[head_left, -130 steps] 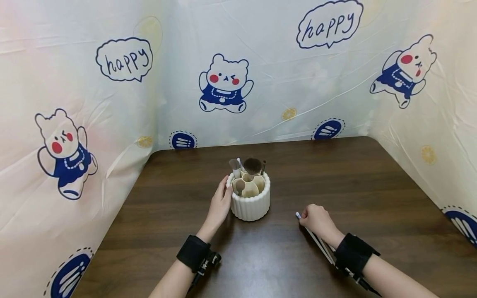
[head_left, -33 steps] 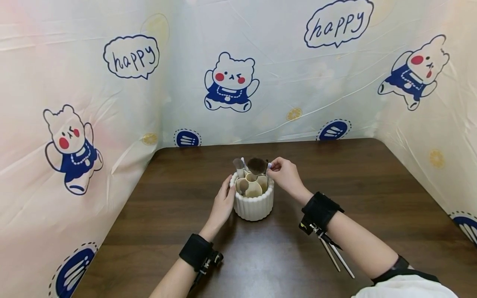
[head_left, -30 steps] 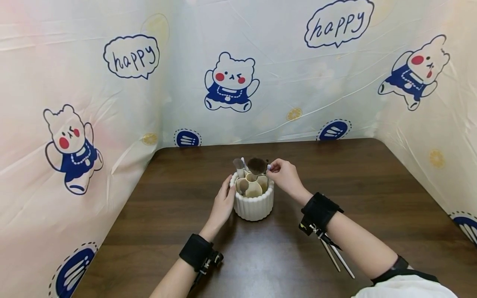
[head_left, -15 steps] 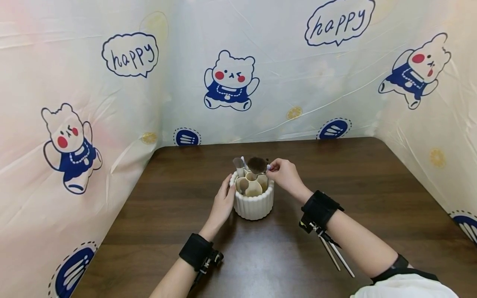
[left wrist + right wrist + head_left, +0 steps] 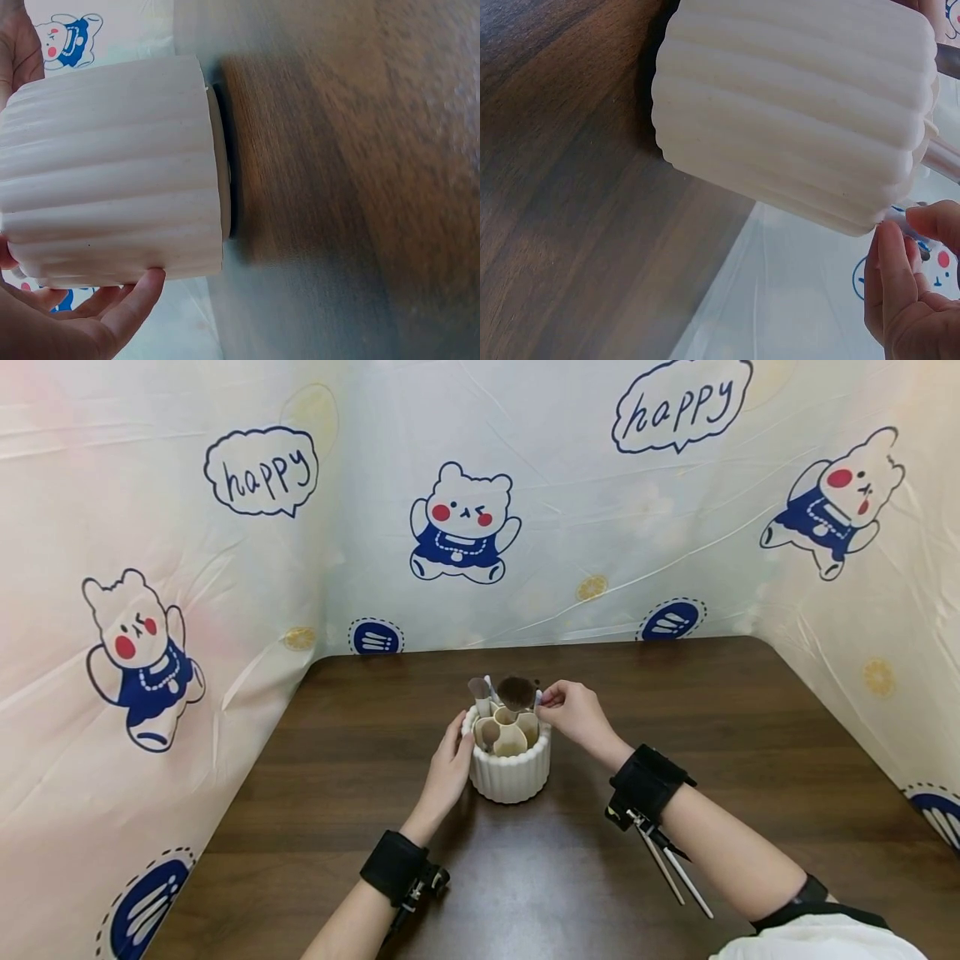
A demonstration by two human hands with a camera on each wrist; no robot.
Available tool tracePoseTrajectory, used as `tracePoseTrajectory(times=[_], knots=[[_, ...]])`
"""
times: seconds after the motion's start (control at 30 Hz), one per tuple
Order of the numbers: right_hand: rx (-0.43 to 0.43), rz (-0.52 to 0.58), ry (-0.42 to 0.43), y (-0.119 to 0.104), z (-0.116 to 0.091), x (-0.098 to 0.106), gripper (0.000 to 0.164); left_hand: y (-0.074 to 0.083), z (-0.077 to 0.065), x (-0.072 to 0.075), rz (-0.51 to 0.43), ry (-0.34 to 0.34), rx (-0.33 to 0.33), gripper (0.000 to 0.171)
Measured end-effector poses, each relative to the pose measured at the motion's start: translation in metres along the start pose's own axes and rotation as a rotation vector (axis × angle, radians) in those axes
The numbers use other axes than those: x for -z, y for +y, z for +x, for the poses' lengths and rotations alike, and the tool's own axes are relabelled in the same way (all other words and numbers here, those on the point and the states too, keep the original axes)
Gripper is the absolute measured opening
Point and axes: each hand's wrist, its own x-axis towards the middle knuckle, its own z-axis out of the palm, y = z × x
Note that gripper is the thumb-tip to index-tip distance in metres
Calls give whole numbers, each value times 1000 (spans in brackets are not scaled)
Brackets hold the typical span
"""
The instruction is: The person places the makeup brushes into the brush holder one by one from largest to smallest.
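Note:
A white ribbed makeup brush holder (image 5: 510, 777) stands on the table, its inside split into cream compartments. A large fluffy brown brush (image 5: 517, 693), a clear-covered brush (image 5: 479, 692) and a few others stand in it. My left hand (image 5: 447, 768) holds the holder's left side, fingers spread along the ribbed wall in the left wrist view. My right hand (image 5: 576, 710) pinches the pale lavender end of a slim makeup brush (image 5: 538, 697) at the right rim. Its lower part is hidden inside the holder.
Two thin pale sticks (image 5: 687, 883) lie on the dark wooden table (image 5: 360, 727), partly under my right forearm and wrist camera (image 5: 622, 814). A printed curtain (image 5: 540, 502) encloses the back and both sides.
Since the earliest frame, my right hand has lifted the slim brush from the table at right to the holder's right rim and lowered it inside. Over the last second, both hands barely move.

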Motion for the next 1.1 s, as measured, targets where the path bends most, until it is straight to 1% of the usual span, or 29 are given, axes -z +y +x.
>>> tracePoseTrajectory(times=[0.2, 0.3, 0.47, 0.57, 0.73, 0.87, 1.1], knots=[[-6, -20, -11, 4, -6, 10, 15, -1, 1, 0, -3, -2, 6, 50], [-6, -30, -12, 8, -11, 18, 15, -2, 1, 0, 12, 5, -3, 49], [-9, -59, 1, 18, -19, 31, 15, -2, 0, 0, 12, 9, -16, 49], [-31, -79, 5, 24, -25, 37, 15, -2, 0, 1, 13, 10, -17, 49], [-72, -103, -12, 36, -38, 47, 16, -2, -1, 0, 8, 8, -18, 49], [-94, -112, -28, 46, -49, 51, 16, -1, -1, 0, 3, 6, -12, 49], [-144, -112, -68, 65, -66, 49, 16, -1, 0, -1, 4, 2, -11, 50]])
